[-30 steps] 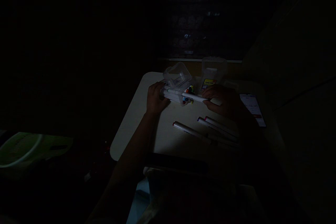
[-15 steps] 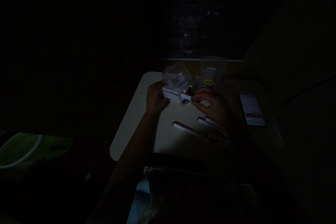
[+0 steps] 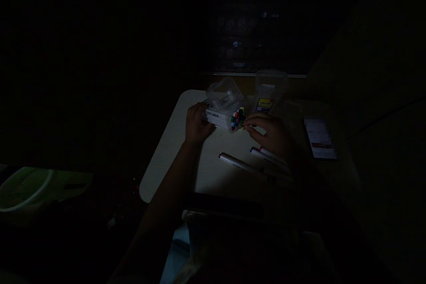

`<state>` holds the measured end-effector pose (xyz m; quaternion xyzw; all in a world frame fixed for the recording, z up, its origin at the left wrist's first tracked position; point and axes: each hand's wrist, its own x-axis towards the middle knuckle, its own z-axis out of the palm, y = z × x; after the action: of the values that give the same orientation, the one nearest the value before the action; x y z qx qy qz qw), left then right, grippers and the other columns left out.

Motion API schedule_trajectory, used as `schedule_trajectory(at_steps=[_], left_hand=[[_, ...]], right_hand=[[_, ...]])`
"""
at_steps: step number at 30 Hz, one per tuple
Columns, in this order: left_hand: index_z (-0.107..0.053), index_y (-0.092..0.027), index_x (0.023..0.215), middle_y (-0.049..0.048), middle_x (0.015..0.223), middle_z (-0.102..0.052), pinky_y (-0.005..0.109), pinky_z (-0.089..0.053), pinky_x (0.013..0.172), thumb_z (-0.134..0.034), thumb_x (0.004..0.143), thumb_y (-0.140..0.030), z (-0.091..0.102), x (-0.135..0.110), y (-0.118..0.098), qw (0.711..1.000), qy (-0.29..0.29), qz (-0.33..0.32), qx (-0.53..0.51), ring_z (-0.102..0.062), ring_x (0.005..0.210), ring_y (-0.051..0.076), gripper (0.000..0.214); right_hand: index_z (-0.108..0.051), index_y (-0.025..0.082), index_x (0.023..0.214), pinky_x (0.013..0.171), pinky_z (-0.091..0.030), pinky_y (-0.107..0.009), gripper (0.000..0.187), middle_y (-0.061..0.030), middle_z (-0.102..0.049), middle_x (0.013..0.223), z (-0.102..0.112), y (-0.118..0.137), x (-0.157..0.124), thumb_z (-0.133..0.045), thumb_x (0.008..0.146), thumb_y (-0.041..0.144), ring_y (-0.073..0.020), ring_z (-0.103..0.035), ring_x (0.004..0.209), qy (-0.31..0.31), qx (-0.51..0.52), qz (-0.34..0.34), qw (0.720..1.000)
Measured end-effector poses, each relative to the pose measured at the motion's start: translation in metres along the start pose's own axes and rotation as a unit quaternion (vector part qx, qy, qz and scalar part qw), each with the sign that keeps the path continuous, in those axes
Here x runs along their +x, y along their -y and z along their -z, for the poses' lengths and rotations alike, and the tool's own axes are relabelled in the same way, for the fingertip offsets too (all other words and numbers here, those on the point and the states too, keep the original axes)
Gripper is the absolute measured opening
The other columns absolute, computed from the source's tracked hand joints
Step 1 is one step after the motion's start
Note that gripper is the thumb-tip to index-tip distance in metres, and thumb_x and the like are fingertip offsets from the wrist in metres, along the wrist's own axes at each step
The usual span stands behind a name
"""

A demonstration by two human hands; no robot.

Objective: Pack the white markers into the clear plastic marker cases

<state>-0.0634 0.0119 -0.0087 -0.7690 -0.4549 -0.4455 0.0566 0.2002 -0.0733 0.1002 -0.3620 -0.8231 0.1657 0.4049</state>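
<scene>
My left hand [image 3: 197, 123] is closed around the left end of a clear plastic case [image 3: 226, 105], which lies on its side with its lid up. White markers [image 3: 218, 119] fill the case, and their colourful caps [image 3: 237, 117] point right. At those caps is my right hand [image 3: 266, 131], thumb and forefinger brought together in a pinch. Whatever lies between those fingertips is too dark to make out. Below the right hand, a red-ended marker [image 3: 238, 162] and two others, one with a purple end [image 3: 258, 152] and one with a pink end [image 3: 271, 154], rest on the table.
The pale table [image 3: 166, 151] has rounded corners. Behind my right hand stands another clear container [image 3: 269, 84] with a yellow and black label. A lit phone [image 3: 319, 138] lies at the right. To the lower left is a green basket [image 3: 63, 184]. The surroundings are very dark.
A marker that my right hand held by its green cap, across the front of the case, no longer shows there. The cluster of caps is now in plainer view. My left hand has hardly moved.
</scene>
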Motion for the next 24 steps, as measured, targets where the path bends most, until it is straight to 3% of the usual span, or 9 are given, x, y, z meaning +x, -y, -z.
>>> schedule_trajectory(at_steps=[4,8,13,16,24], left_hand=[[-0.049,-0.021,0.126,0.0134,0.128,-0.058,0.049,-0.042,0.100,-0.064,0.075,-0.059,0.000,0.000,0.000,1.000,0.007,0.005,0.013,-0.052,0.119,0.030,0.065],[-0.049,-0.022,0.126,0.0134,0.128,-0.058,0.048,-0.042,0.100,-0.066,0.074,-0.057,0.000,-0.001,0.001,1.000,-0.003,-0.002,0.016,-0.052,0.119,0.030,0.066],[-0.049,-0.021,0.127,0.0136,0.128,-0.058,0.048,-0.042,0.101,-0.067,0.074,-0.051,-0.001,-0.001,0.001,1.000,-0.003,-0.002,0.006,-0.052,0.120,0.030,0.062],[-0.051,-0.021,0.125,0.0138,0.127,-0.058,0.048,-0.041,0.101,-0.067,0.073,-0.052,-0.001,-0.001,0.001,1.000,0.001,0.015,0.004,-0.051,0.120,0.031,0.062],[-0.048,-0.023,0.129,0.0132,0.130,-0.056,0.050,-0.040,0.103,-0.067,0.073,-0.050,-0.001,-0.003,0.002,1.000,0.000,0.008,-0.010,-0.050,0.121,0.031,0.065]], right_hand=[[-0.069,0.019,0.087,0.076,-0.051,-0.028,0.014,-0.0052,-0.072,0.090,0.007,-0.005,-0.001,-0.055,0.087,0.017,-0.0161,-0.066,0.084,0.041,-0.016,-0.029,0.999],[-0.069,0.017,0.090,0.070,-0.050,-0.028,0.013,-0.0056,-0.073,0.087,0.015,-0.013,-0.005,-0.058,0.084,0.019,-0.0166,-0.067,0.079,0.119,-0.033,-0.114,0.986],[-0.069,0.018,0.102,0.076,-0.052,-0.030,0.021,-0.0094,-0.073,0.101,0.020,-0.025,-0.015,-0.062,0.083,0.024,-0.0211,-0.069,0.091,0.222,-0.114,-0.221,0.943],[-0.068,0.017,0.105,0.074,-0.052,-0.030,0.024,-0.0102,-0.073,0.101,0.017,-0.027,-0.018,-0.062,0.083,0.024,-0.0224,-0.069,0.090,0.282,-0.140,-0.252,0.915],[-0.069,0.018,0.098,0.063,-0.047,-0.026,0.022,-0.0071,-0.073,0.093,0.001,-0.016,-0.017,-0.068,0.076,0.020,-0.0188,-0.067,0.079,0.314,-0.135,-0.269,0.900]])
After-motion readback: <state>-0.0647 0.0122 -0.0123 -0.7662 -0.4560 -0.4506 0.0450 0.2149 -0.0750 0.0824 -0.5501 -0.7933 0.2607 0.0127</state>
